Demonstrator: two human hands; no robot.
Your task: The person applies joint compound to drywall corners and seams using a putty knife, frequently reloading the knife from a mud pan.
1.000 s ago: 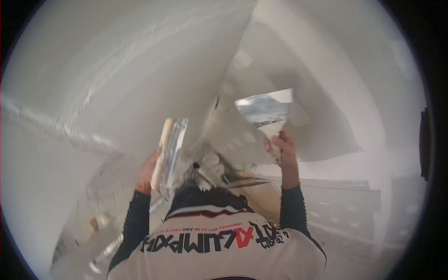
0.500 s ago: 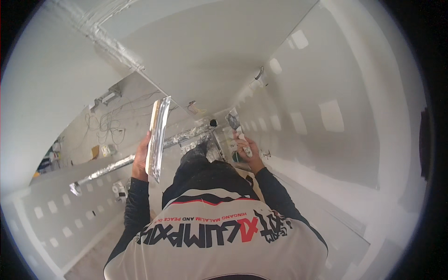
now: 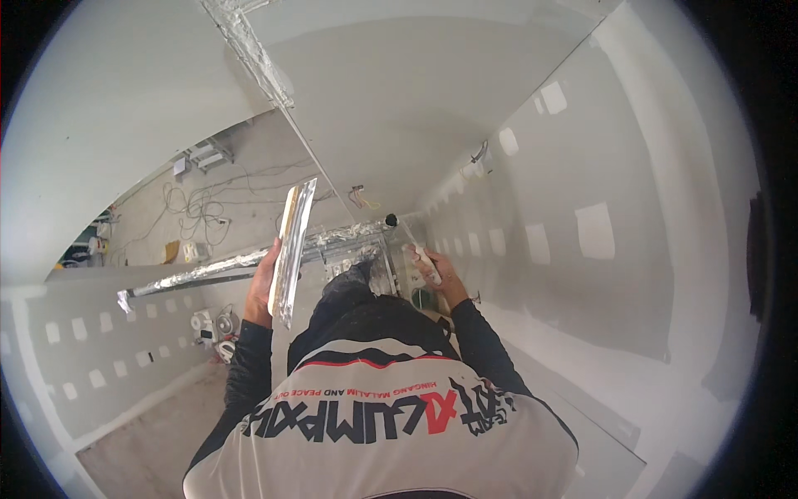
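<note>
In my left hand (image 3: pixel 263 287) is a wide, long-bladed finishing knife (image 3: pixel 293 254), held upright with my fingers closed around its back edge. Its metal face shines, and a tan strip runs along the back. My right hand (image 3: pixel 449 281) grips a small putty knife (image 3: pixel 428 264) by its pale, smeared handle. That knife's blade points up and away, seen nearly edge-on. The two tools are apart, one on either side of my dark-trousered legs (image 3: pixel 353 308).
A foil-wrapped beam (image 3: pixel 249 264) crosses below my hands, with a dark round end by the putty knife. Plasterboard walls (image 3: pixel 573 191) with pale filler patches rise on the right. Loose cables (image 3: pixel 195 208) lie on the floor far left. A white machine (image 3: pixel 204 324) stands lower left.
The putty knife has turned, so its broad blade face no longer shows. The finishing knife sits slightly further right in view. The surroundings have shifted as my head moved.
</note>
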